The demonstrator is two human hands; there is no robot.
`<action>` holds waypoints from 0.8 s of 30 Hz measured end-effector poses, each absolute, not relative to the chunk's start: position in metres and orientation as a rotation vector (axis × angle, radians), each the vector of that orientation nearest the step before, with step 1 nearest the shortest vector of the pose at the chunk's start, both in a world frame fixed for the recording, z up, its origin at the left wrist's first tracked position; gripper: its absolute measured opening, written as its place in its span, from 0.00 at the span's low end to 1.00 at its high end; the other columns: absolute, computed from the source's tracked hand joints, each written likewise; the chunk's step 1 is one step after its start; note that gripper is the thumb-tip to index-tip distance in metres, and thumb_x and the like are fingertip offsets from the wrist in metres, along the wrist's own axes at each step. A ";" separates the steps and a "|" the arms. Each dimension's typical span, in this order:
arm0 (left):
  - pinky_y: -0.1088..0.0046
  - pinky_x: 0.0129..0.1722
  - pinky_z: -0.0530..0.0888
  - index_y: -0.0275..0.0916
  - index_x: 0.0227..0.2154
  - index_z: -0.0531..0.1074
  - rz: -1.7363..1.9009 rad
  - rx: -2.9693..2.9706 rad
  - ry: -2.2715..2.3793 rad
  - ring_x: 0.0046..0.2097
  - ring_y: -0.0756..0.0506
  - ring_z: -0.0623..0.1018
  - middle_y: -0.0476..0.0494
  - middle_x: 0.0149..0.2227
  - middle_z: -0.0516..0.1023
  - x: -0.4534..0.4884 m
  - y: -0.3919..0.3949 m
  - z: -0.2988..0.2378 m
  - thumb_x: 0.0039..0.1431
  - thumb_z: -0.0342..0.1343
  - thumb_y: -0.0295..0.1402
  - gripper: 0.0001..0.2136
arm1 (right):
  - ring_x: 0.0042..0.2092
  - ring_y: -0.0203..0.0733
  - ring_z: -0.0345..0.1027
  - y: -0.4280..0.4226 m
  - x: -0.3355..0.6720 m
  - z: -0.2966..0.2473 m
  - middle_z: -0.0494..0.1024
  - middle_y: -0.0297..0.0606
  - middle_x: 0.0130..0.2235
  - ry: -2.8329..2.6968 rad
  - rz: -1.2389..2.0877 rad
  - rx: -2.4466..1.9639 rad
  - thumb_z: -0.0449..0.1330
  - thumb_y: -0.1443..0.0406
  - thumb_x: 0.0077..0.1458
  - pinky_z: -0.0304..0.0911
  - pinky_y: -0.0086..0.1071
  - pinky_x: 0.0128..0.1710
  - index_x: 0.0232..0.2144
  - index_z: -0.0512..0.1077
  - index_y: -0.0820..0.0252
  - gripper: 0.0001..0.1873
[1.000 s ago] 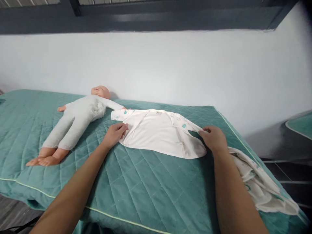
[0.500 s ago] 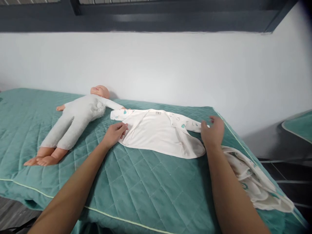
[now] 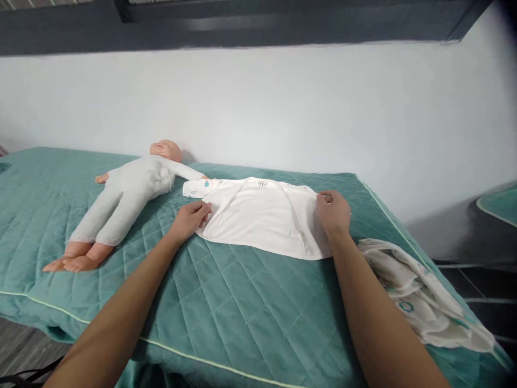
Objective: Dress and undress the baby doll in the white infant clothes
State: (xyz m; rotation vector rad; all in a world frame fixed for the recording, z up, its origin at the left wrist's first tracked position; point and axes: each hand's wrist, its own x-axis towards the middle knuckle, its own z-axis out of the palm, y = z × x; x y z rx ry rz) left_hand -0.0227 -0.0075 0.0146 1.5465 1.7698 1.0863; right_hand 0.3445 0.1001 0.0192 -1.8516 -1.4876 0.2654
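Observation:
A white baby shirt (image 3: 258, 215) lies spread open on the green quilted bed cover, its plain inside facing up and its neck label toward the wall. Patterned cloth shows on the sleeve at left. My left hand (image 3: 193, 218) pinches the shirt's left front edge. At the other side, my right hand (image 3: 334, 213) has its fingers closed on the right front flap, which is folded outward and covers that sleeve. Left of the shirt a baby doll (image 3: 129, 186) lies on its back, one hand close to the left sleeve.
More patterned white baby clothing (image 3: 420, 296) lies bunched at the bed's right edge. The green quilted cover (image 3: 250, 307) has a pale piped border. Behind the bed rises a white wall (image 3: 258, 108) with a dark beam (image 3: 258, 24) above. Dark flooring shows at right.
My right hand has moved left from beside the right sleeve and opened the right front flap outward over it. My left hand has stayed at the left edge.

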 end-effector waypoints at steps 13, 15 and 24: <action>0.72 0.29 0.66 0.40 0.26 0.72 1.448 1.441 1.898 0.24 0.49 0.68 0.53 0.18 0.66 -0.031 -0.009 0.017 0.63 0.47 0.47 0.19 | 0.57 0.49 0.69 0.041 0.289 0.030 0.76 0.43 0.52 -2.014 0.250 -1.167 0.52 0.63 0.62 0.63 0.46 0.59 0.49 0.70 0.55 0.14; 0.72 0.30 0.66 0.39 0.25 0.72 1.433 1.528 1.922 0.26 0.49 0.69 0.51 0.20 0.69 -0.043 -0.012 0.027 0.64 0.47 0.47 0.19 | 0.56 0.48 0.69 0.029 0.270 0.035 0.76 0.41 0.53 -2.056 0.328 -1.147 0.52 0.63 0.63 0.65 0.46 0.58 0.49 0.70 0.53 0.13; 0.66 0.50 0.71 0.39 0.44 0.73 1.510 1.851 2.243 0.53 0.41 0.73 0.40 0.50 0.76 -0.189 -0.031 0.091 0.64 0.49 0.42 0.14 | 0.58 0.50 0.70 0.082 0.091 0.055 0.74 0.46 0.59 -2.308 0.645 -1.061 0.56 0.59 0.63 0.66 0.45 0.57 0.60 0.62 0.56 0.25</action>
